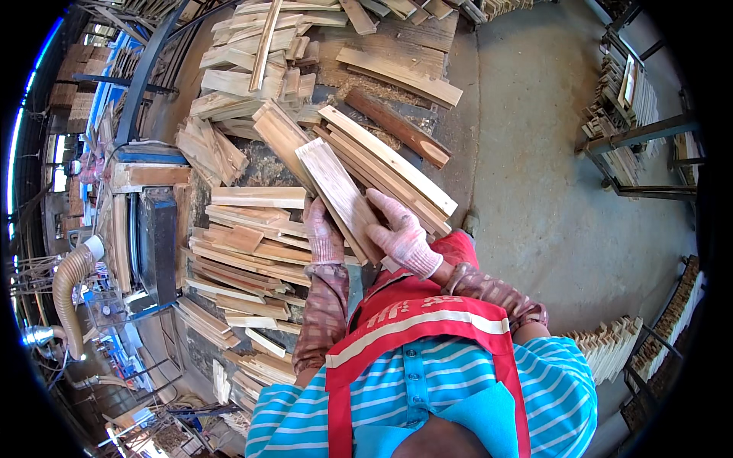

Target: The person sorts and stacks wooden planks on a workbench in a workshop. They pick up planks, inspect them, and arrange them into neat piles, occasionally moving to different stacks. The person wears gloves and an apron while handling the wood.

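Both my hands wear pale knitted gloves and hold a small stack of wooden boards [340, 179] in front of my apron. My left hand [321, 230] grips the stack's left edge, its fingers partly hidden behind the wood. On the right edge, my right hand [403, 235] is closed round the near end, with its fingertips on the side. The top board is pale and smooth; browner wood shows beneath it. Just beyond and to the right lies a bundle of long planks [389, 164], close to my right hand. Another board [281, 139] sticks out past the stack's far end.
Loose wood pieces [248, 244] lie piled at left, with a larger heap [256, 57] beyond. A dark reddish plank [397, 126] rests on the sawdust-strewn surface. A machine [156, 244] with a ribbed hose [70, 290] stands left. Metal racks [641, 137] and stacked wood line the right.
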The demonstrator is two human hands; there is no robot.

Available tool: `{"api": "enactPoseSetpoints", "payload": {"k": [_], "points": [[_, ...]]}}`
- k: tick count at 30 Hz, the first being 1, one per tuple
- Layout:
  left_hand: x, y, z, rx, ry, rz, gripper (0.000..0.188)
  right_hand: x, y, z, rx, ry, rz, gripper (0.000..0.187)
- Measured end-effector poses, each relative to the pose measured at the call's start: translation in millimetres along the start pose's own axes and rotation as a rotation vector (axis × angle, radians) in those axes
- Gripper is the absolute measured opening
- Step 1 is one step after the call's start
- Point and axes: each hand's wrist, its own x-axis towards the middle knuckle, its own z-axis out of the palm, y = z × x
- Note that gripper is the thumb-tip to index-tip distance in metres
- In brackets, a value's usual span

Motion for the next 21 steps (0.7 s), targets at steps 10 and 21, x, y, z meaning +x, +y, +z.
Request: {"api": "enactPoseSetpoints", "payload": {"k": [10, 21], "points": [[-15, -14, 20, 0.260, 0.063, -0.006, 0.044, 8, -18, -2, -0.728, -0.258, 0.239, 0.110], [-12, -17, -14, 0.150, 0.241, -0.083, 0.044, 58, 25, -80, -0.425, -0.084, 0.248, 0.084]]}}
